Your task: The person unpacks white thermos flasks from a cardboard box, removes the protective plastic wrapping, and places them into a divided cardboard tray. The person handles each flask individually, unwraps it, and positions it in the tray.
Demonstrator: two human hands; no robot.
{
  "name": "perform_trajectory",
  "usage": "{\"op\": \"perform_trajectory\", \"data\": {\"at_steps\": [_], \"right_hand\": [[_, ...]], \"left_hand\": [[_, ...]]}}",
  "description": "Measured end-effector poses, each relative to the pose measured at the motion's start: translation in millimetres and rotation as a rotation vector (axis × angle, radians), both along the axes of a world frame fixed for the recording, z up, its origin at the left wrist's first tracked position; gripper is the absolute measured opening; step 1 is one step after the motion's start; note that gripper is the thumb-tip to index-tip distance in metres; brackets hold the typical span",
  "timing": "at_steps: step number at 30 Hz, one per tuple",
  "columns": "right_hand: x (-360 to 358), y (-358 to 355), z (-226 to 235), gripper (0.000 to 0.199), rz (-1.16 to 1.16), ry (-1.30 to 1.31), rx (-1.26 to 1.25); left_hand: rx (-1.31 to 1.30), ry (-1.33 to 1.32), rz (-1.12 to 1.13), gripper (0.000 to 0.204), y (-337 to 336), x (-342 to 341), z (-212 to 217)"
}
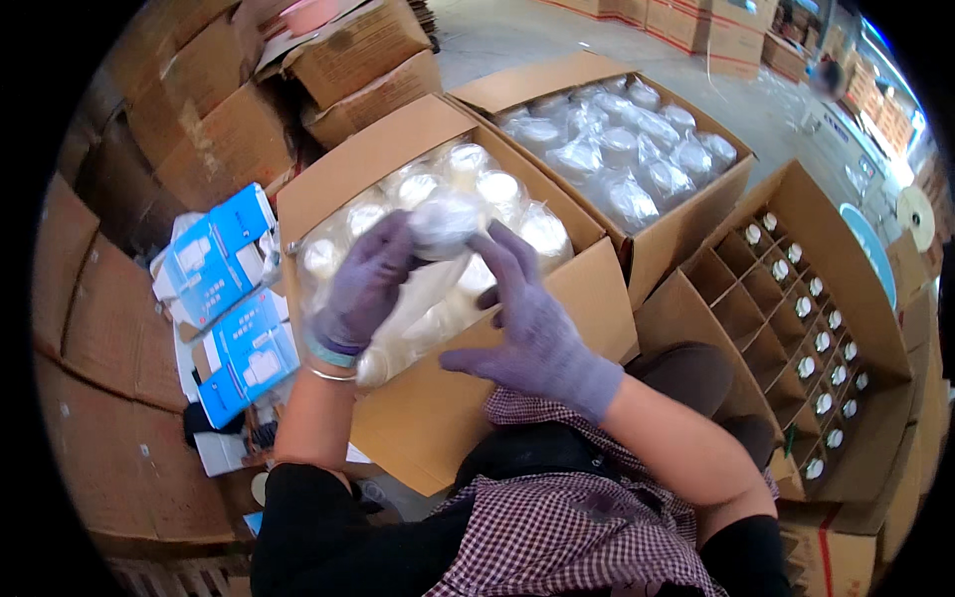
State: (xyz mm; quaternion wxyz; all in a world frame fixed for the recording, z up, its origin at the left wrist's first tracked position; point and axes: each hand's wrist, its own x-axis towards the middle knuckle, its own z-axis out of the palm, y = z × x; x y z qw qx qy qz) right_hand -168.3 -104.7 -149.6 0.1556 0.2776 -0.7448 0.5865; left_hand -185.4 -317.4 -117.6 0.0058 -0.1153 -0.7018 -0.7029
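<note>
My left hand (366, 284), in a purple-grey knit glove, is closed on a round, white-topped container in clear plastic wrap (444, 223). It is held up over an open carton (383, 132) of similar plastic-wrapped containers (499, 191). My right hand (542, 333), gloved alike, has its fingers spread. Its upper fingertips reach the right side of the wrapped container, while the thumb points left, apart from it. The underside of the held container is partly hidden by trailing plastic and blur.
Behind stands another carton (686, 214) full of wrapped containers (619, 147). At right, a divided carton (711, 328) holds several white-capped bottles (805, 367). Blue-and-white printed boxes (214, 264) lie at left, near stacked brown cartons (129, 328). A blue basin (870, 249) sits beyond.
</note>
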Motion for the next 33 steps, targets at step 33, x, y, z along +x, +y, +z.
{"op": "perform_trajectory", "data": {"at_steps": [33], "right_hand": [[14,123,-7,0.058,-0.375,0.057,0.458]], "left_hand": [[-1.310,-0.185,0.244,0.111,-145,71,-167]]}}
